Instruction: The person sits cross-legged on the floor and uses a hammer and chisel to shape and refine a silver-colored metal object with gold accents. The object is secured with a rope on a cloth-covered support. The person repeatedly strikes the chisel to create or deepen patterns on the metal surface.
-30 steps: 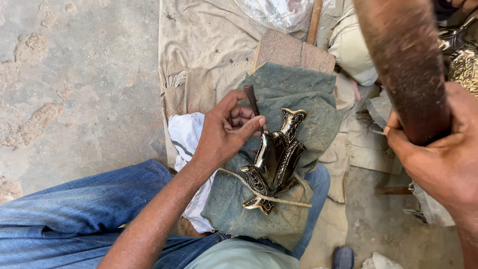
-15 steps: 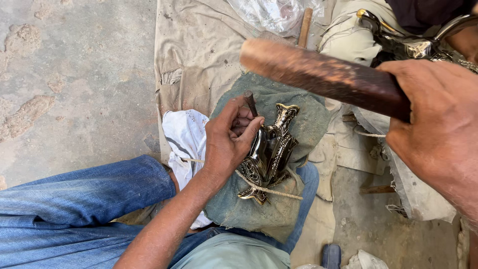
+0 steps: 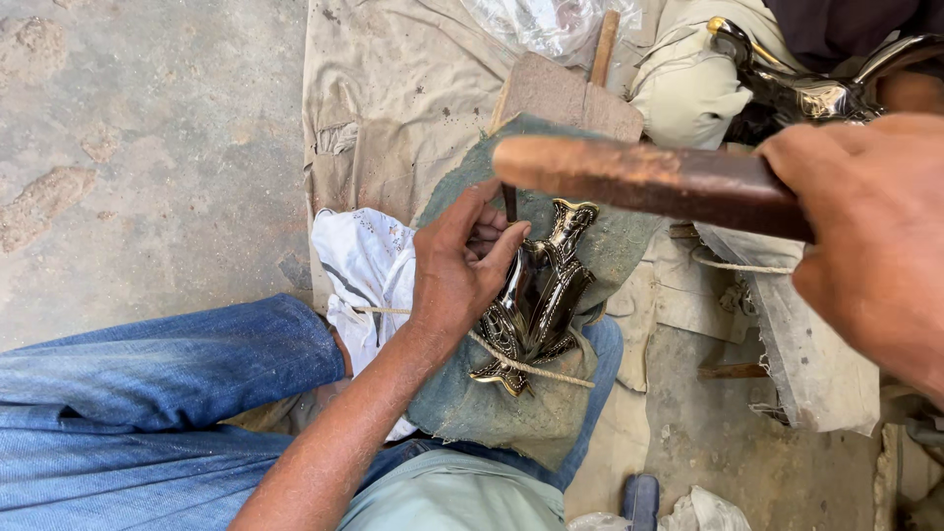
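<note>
Two hands grip tools: left a thin punch, right a smooth wooden mallet.

We see a concrete floor on the left, with a dirty beige cloth spread over it. A white rag lies beside our blue jeans. A clear plastic bag sits at the top edge, near a wooden block. Another shiny metal piece rests at the upper right.
</note>
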